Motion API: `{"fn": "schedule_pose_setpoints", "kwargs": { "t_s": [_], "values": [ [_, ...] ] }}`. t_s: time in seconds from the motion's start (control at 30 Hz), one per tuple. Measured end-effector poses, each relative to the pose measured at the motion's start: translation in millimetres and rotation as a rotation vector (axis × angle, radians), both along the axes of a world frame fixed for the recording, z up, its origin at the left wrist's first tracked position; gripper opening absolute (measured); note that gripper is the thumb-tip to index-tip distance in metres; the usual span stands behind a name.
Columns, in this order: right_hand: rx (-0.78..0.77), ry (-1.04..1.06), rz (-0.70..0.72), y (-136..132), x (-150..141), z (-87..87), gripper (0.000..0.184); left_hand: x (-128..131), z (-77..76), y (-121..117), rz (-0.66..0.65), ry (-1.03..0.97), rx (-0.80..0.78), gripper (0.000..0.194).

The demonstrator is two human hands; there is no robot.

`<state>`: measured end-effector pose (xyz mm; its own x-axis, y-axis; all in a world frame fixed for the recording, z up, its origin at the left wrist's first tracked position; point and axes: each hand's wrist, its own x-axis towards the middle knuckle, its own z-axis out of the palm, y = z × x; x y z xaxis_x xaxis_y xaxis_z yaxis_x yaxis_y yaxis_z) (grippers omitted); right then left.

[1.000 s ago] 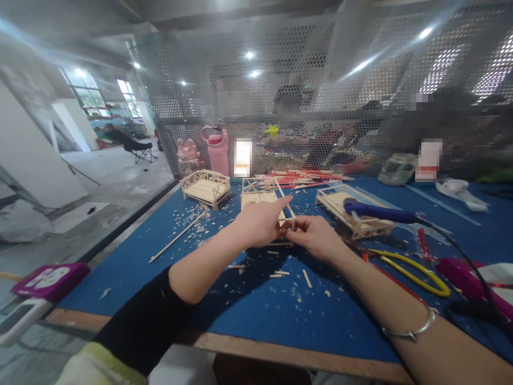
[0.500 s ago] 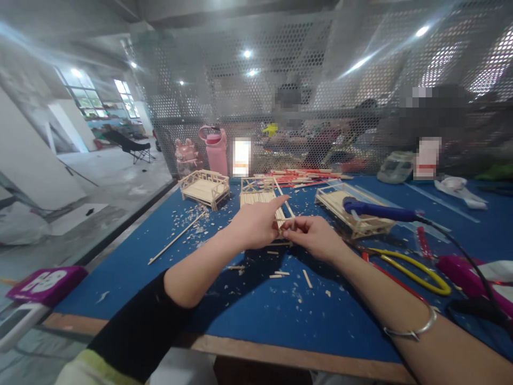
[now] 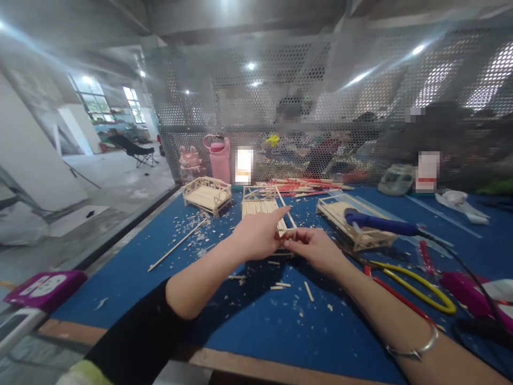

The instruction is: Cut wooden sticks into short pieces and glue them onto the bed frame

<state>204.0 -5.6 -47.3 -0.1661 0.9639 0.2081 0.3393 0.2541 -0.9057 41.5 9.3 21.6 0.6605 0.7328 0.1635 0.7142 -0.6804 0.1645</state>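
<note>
My left hand (image 3: 256, 233) lies over a small bed-shaped frame of wooden sticks (image 3: 254, 206). Its index finger points out to the right, while the thumb and other fingers close on the frame's near right corner. At that same corner my right hand (image 3: 316, 249) has thumb and fingertips pinched together on a thin wooden stick (image 3: 289, 231); the exact contact is partly hidden. A long stick (image 3: 285, 206) slants along the frame's right side. Similar finished-looking stick frames stand to the left (image 3: 206, 197) and to the right (image 3: 340, 211), apart from my hands.
A blue-handled glue gun (image 3: 380, 222) rests across the right frame, its cord trailing right. Yellow-handled pliers (image 3: 425, 286) lie nearby. Red and plain sticks (image 3: 296, 186) are heaped at the back by a pink bottle (image 3: 219, 160). Wood scraps (image 3: 282, 285) and a loose stick (image 3: 176, 246) litter the blue tabletop (image 3: 256, 321).
The whole scene sits slightly lower in the view, as the camera has tilted up. Both hands keep their hold at the frame's corner with little visible movement.
</note>
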Motion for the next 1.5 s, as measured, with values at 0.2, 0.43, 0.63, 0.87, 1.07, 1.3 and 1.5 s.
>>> {"fn": "schedule_pose_setpoints", "kwargs": {
  "t_s": [0.2,0.43,0.63,0.87,1.07,1.3,1.5],
  "values": [
    [-0.019,0.018,-0.006,0.6,-0.6,-0.2,0.032,-1.9,4.5,-0.5,-0.023,-0.027,-0.084,0.075],
    [-0.044,0.015,-0.012,-0.9,-1.4,3.1,0.032,-20.8,12.8,1.8,-0.072,0.005,-0.205,0.087],
    [-0.06,0.004,-0.008,-2.2,-2.1,5.6,0.032,-20.4,-1.0,1.9,-0.056,0.033,-0.064,0.072],
    [-0.055,-0.007,-0.011,-2.8,-1.9,5.7,0.031,-15.7,-6.7,-1.2,-0.029,-0.012,-0.019,0.068],
    [-0.05,0.001,-0.001,-2.6,-1.8,6.5,0.031,-13.7,-5.6,-2.1,-0.002,-0.013,-0.014,0.068],
    [-0.051,0.002,-0.002,-4.3,-1.5,8.5,0.031,-11.3,-5.8,-2.3,-0.004,0.001,-0.015,0.07],
    [-0.06,0.011,-0.025,-3.9,-2.2,6.4,0.035,-11.5,-6.4,-1.5,-0.009,-0.014,-0.016,0.069]
  ]
}}
